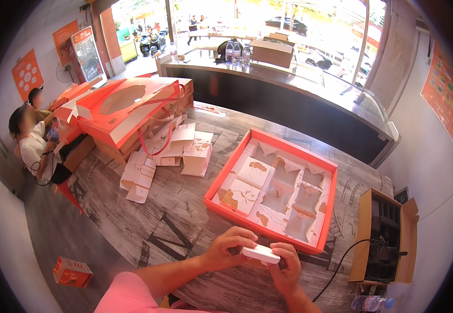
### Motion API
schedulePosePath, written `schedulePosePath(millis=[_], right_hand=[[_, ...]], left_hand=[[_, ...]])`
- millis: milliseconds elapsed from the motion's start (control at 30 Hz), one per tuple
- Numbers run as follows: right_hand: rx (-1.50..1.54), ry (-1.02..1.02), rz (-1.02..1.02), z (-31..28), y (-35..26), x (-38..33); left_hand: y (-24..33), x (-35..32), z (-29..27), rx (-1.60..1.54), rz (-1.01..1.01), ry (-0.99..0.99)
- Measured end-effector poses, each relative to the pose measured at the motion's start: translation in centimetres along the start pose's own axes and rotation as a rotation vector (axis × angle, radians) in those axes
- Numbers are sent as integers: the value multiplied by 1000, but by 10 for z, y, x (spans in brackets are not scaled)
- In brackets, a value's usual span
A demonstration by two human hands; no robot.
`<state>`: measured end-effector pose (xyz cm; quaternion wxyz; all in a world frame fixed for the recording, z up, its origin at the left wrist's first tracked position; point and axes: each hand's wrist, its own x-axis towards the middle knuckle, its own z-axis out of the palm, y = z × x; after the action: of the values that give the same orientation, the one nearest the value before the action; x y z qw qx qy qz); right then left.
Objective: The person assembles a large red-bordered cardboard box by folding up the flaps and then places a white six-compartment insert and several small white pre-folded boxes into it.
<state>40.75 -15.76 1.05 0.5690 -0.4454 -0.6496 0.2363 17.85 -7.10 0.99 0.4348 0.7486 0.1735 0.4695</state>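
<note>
Close in front of me, both hands grip a small, flat white cardboard piece, perhaps a little box point(261, 254). My left hand point(227, 249) pinches its left end, and my right hand point(287, 265) has fingers and thumb closed on its right end. Just beyond them lies a shallow red-orange gift box point(268, 232). Inside sits a white divider insert with gold patterns; some left compartments hold white patterned boxes point(253, 171), while others look unfilled. Farther left, several loose white folded cardboard pieces point(139, 176) lie on the wood-patterned table point(177, 208).
A stack of large red gift boxes point(117, 107) with ribbon handles stands at the far left, near two people point(31, 143). Bottles point(237, 55) and a carton point(272, 52) top the counter behind. An open brown carton point(362, 237) and a black cable point(341, 261) are at right.
</note>
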Motion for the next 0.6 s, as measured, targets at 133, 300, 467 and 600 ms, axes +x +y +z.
schedulePosePath(millis=[133, 300, 467, 600], right_hand=[[-32, -57, -65, -3, -1, 2], [-28, -115, -47, -7, -5, 6], [-23, -165, -59, -9, -11, 11], [-20, -179, -74, -11, -11, 12]], left_hand=[[1, -2, 1, -139, -30, -29], [-2, 1, -6, -181, -100, -69], [-1, 0, -8, -219, -148, -97], [-3, -1, -12, -237, -157, -150]])
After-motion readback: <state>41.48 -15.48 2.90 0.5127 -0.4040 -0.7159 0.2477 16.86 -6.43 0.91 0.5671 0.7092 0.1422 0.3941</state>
